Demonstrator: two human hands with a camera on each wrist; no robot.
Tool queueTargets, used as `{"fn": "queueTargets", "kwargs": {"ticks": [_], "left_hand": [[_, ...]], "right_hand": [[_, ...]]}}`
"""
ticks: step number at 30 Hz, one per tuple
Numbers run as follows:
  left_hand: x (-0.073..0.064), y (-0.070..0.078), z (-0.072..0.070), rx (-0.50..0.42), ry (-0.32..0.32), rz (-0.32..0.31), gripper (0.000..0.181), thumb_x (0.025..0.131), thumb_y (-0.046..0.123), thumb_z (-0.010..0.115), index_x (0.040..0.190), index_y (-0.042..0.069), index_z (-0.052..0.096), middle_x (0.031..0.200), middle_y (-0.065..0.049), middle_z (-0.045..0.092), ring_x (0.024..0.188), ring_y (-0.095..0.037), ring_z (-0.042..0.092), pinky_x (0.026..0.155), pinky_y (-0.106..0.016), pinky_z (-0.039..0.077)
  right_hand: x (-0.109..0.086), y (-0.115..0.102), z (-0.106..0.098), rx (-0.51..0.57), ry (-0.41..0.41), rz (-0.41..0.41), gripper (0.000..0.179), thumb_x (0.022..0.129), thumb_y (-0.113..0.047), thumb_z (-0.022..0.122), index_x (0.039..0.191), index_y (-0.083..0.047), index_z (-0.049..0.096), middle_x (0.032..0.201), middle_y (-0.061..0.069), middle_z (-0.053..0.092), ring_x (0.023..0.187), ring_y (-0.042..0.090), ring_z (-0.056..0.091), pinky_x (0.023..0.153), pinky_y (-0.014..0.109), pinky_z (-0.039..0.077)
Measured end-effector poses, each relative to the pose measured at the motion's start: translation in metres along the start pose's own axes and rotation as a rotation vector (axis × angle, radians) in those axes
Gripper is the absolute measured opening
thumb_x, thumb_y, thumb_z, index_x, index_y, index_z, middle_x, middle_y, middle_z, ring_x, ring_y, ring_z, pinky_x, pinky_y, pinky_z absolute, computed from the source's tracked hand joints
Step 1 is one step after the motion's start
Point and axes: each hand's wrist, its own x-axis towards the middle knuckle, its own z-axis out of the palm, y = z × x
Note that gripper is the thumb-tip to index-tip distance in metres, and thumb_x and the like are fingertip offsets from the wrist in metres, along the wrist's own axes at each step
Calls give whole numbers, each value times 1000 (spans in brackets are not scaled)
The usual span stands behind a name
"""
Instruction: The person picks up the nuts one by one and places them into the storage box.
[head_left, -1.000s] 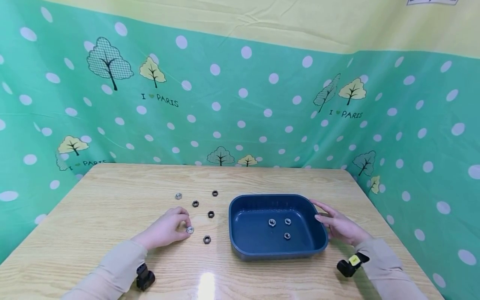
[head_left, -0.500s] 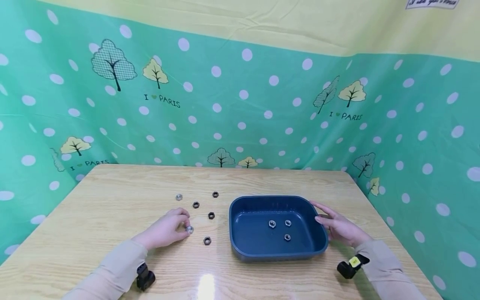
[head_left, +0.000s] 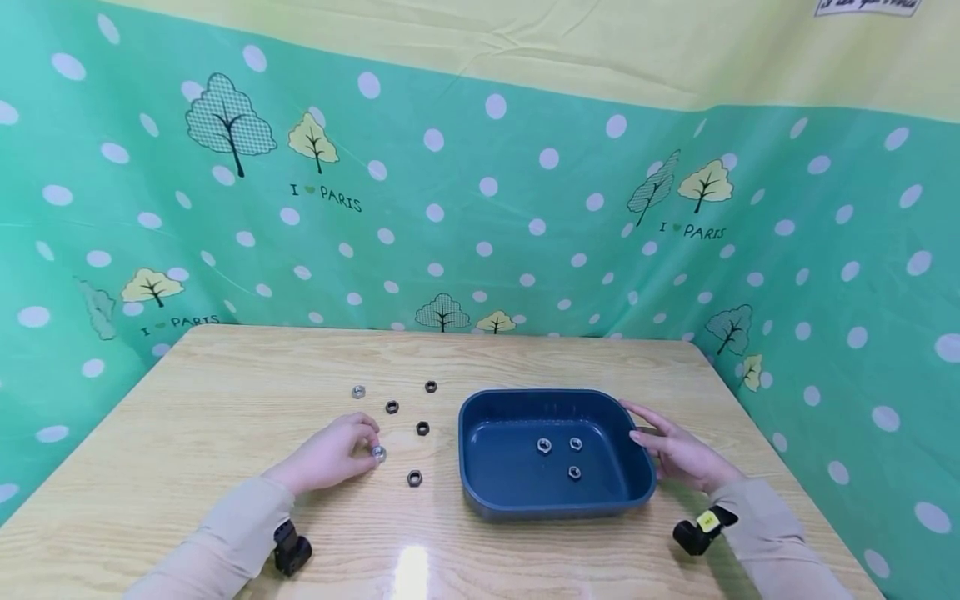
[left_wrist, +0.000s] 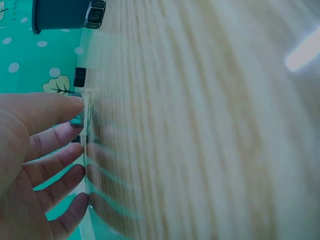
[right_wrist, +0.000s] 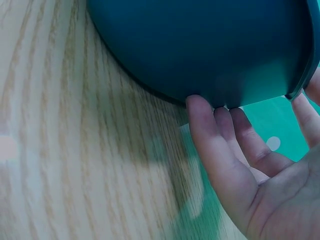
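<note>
Silver metal shows between the thumb and forefinger of the left hand (head_left: 330,454), which pinches a hex nut (head_left: 380,454) low over the bench (head_left: 360,542); whether the nut touches the wood cannot be told. In the left wrist view the other three fingers of that hand are spread apart.

Just beyond its fingertips lies a first dark nut (head_left: 392,407), and past its knuckles a loose silver nut (head_left: 358,392). To the right of the fingertips are a second dark nut (head_left: 423,428), slightly farther off, and a third dark nut (head_left: 415,478), a little closer to the person. A fourth dark nut (head_left: 431,387) lies farthest out, ahead and to the right of the hand.

Well to the right of the left hand stands a deep blue tray (head_left: 502,507), with three silver nuts (head_left: 543,446) on its floor. The right hand (head_left: 681,454) holds the tray's near side, thumb over the rim and fingers against the outer wall. Behind each hand, a small black camera (head_left: 291,550) sits at the wrist, beside a pale sleeve (head_left: 225,533). Ahead of both hands, past the bench, hangs a green dotted curtain (head_left: 465,225).
</note>
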Motion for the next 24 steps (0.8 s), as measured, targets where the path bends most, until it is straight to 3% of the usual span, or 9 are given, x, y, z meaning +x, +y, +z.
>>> {"fn": "queueTargets", "kwargs": {"ticks": [12,18,24], "left_hand": [[1,1,-2,-70,9,-21,13,76,13,74,76,16,61,111,-11,60,106,-34,58,97,-52,44],[1,0,-2,-74,31,-19,12,75,11,74,77,16,63,111,-11,61,106,-35,58,97,-53,43],[0,0,-2,-80,43,-20,13,76,14,74,76,18,61,111,-9,61,107,-33,58,97,-53,42]], "right_hand": [[0,1,0,-3,2,0,67,99,-31,47,153,-22,7,147,29,31,107,16,61,86,44,52],[0,1,-1,-10,1,-1,68,100,-31,47,153,-20,5,146,27,34,105,14,61,83,42,52],[1,1,0,-10,14,8,69,99,-32,47,153,-20,6,149,31,24,107,15,59,84,42,52]]}}
